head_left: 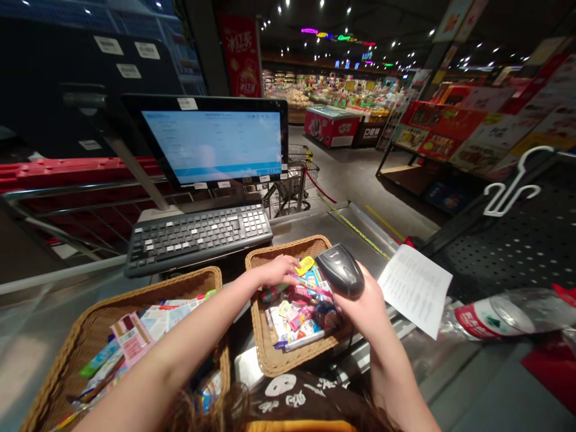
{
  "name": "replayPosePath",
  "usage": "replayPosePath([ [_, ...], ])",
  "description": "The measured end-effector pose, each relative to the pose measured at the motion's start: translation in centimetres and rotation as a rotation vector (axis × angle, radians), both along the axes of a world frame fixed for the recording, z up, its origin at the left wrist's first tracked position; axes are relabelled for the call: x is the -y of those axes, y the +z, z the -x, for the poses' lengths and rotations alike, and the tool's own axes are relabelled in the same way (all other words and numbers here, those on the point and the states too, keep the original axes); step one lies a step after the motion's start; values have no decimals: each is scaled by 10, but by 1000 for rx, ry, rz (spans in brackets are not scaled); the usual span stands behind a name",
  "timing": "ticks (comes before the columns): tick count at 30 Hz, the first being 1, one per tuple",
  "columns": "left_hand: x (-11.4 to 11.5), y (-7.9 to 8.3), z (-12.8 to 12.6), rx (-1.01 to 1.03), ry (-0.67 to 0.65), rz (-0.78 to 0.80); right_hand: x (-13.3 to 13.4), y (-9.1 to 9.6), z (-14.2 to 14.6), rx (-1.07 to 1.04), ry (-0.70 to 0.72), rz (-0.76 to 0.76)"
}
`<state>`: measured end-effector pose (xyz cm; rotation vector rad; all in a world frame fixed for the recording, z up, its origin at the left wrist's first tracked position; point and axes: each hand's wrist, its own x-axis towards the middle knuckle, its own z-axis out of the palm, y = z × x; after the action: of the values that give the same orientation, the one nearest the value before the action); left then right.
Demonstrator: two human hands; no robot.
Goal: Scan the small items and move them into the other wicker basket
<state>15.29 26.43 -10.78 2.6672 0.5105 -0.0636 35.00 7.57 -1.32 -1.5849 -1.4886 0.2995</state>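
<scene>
My right hand [360,306] is shut around a black handheld barcode scanner [339,270], its head tilted toward the goods. My left hand [272,271] reaches over a wicker basket [294,248] full of small packaged goods. Its fingertips are at a yellow packet [305,265] and a thin pink-and-blue stick [306,285], and I cannot tell whether they grip either. A second wicker basket [135,294] lies under my left forearm, holding flat boxes and packets [132,336].
A keyboard [198,239] and a monitor [211,141] stand beyond the baskets on a steel checkout counter. A printed paper sheet [416,289] and a plastic bottle [508,315] lie to the right. Shopping carts, a freezer and store shelves are farther back.
</scene>
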Motion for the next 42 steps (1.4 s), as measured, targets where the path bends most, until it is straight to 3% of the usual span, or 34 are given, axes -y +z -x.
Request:
replayPosePath([
  [4,14,41,27,174,147,-139,2,3,2,27,-35,-35],
  [10,38,103,75,265,269,-490,2,4,16,78,-5,-100],
  [16,65,140,116,277,348,-677,0,16,40,129,89,-171],
  [27,91,161,182,261,506,-791,-8,57,105,224,309,-337],
  [33,102,166,210,259,579,-808,-4,57,132,264,383,-330],
  [42,103,165,236,246,600,-820,6,53,148,257,463,-303],
])
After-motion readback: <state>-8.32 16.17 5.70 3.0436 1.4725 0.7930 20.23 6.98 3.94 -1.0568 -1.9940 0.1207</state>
